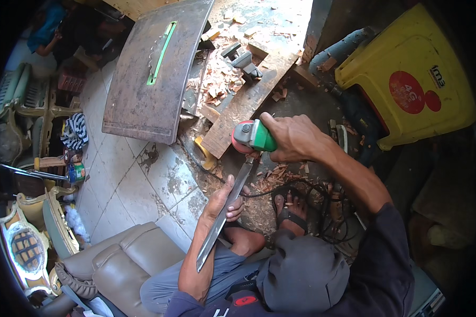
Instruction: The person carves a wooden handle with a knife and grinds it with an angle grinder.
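Observation:
My right hand [293, 137] is wrapped round the body of a green angle grinder [263, 137] with a reddish disc [240, 141]. In my left hand [225, 203] is a long flat metal blade [219, 224], gripped near its middle between thumb and fingers. It slants from above my left forearm up to the grinder. The blade's far end lies just under the disc; whether they touch I cannot tell. A wooden plank [248, 108] edged with shavings lies right behind the grinder.
A tilted saw table [137, 90] with a toothed blade in a green slot stands ahead left. At right are a yellow plastic stool [407, 79] and a dark power drill [362, 119]. Black cable [322, 211] coils by my sandalled foot. Brown cushions [135, 259] lie left; another person [42, 37] is far left.

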